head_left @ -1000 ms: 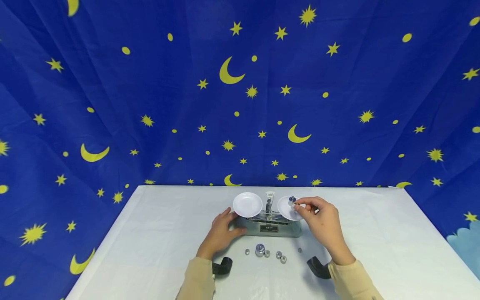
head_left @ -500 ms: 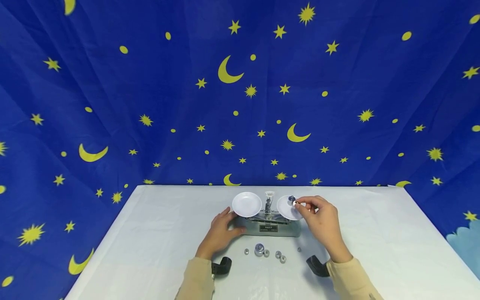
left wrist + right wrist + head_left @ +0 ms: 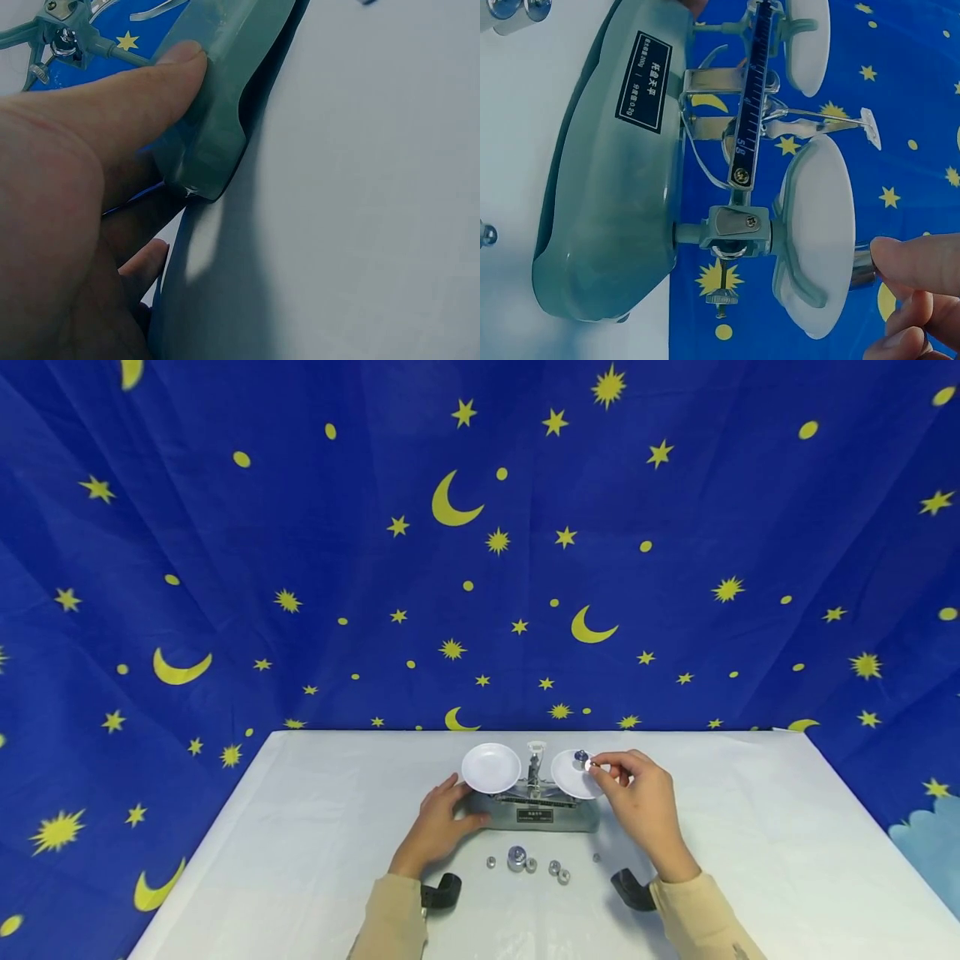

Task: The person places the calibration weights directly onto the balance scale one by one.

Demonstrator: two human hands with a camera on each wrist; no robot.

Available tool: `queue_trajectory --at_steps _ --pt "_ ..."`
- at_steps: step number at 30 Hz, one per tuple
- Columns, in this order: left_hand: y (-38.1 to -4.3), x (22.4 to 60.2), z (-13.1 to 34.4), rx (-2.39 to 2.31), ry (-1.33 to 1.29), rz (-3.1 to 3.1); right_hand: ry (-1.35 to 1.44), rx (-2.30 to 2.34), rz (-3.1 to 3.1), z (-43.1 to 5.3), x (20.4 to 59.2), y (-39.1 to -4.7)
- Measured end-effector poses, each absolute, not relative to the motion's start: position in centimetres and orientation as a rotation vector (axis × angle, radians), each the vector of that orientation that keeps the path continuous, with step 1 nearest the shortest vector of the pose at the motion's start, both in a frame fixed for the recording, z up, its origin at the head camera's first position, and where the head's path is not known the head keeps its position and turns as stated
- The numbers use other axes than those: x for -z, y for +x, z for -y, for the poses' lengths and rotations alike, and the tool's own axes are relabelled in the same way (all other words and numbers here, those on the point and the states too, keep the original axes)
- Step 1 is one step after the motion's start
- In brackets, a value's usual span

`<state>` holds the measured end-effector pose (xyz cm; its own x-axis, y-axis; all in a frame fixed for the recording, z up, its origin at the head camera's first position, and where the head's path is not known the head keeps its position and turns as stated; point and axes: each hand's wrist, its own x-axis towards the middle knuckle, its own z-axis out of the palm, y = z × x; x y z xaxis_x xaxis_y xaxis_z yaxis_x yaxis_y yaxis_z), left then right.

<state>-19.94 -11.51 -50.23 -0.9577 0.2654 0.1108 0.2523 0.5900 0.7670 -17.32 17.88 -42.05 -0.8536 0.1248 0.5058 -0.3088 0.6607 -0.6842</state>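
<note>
A green-grey balance scale (image 3: 536, 815) with two white pans stands on the table. My left hand (image 3: 437, 827) holds the left end of its base, thumb on the front and fingers round the far side, as the left wrist view shows. My right hand (image 3: 647, 806) pinches a small shiny metal weight (image 3: 863, 266) at the right pan (image 3: 829, 240); whether it touches the pan I cannot tell. Another metal weight (image 3: 581, 757) stands on that pan. Nothing lies on the left pan (image 3: 491, 768).
Several metal weights lie on the white table (image 3: 300, 860) before the scale, the largest weight (image 3: 517, 858) near the middle and a tiny weight (image 3: 596, 857) to the right. Behind the table hangs a blue curtain (image 3: 360, 568) with moons and stars.
The whole head view has shifted slightly left. Both hands keep their places at the scale, and the right hand still pinches the weight over the right pan.
</note>
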Motion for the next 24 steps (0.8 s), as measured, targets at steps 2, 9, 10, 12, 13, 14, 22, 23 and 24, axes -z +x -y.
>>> queue_trajectory --at_steps 2,9,10,12,13,14,22,23,24 --pt "-19.96 50.25 11.51 -1.341 0.448 -2.788 0.146 -1.097 2.357 -17.90 42.13 -17.37" --pt "-19.87 50.25 11.52 -1.339 0.454 -2.786 0.123 -1.082 2.377 -17.93 42.41 -17.57" --pt "-19.86 50.22 11.52 -1.338 0.458 -2.786 0.120 -1.080 2.379 -17.92 42.43 -17.59" --pt "-19.86 50.17 11.50 -1.337 0.451 -2.782 0.117 -1.076 2.381 -17.89 42.46 -17.60" --pt "-19.87 50.18 11.49 -1.337 0.454 -2.782 0.114 -1.074 2.383 -17.88 42.48 -17.60" --pt "-19.87 50.16 11.47 -1.334 0.457 -2.784 0.110 -1.072 2.384 -17.87 42.51 -17.59" --pt "-19.91 50.12 11.43 -1.328 0.457 -2.782 0.109 -1.061 2.378 -17.89 42.68 -17.58" --pt "-19.88 50.08 11.43 -1.326 0.457 -2.784 0.110 -1.059 2.378 -17.89 42.70 -17.59" --pt "-19.84 50.04 11.43 -1.325 0.455 -2.784 0.110 -1.059 2.377 -17.89 42.71 -17.60"
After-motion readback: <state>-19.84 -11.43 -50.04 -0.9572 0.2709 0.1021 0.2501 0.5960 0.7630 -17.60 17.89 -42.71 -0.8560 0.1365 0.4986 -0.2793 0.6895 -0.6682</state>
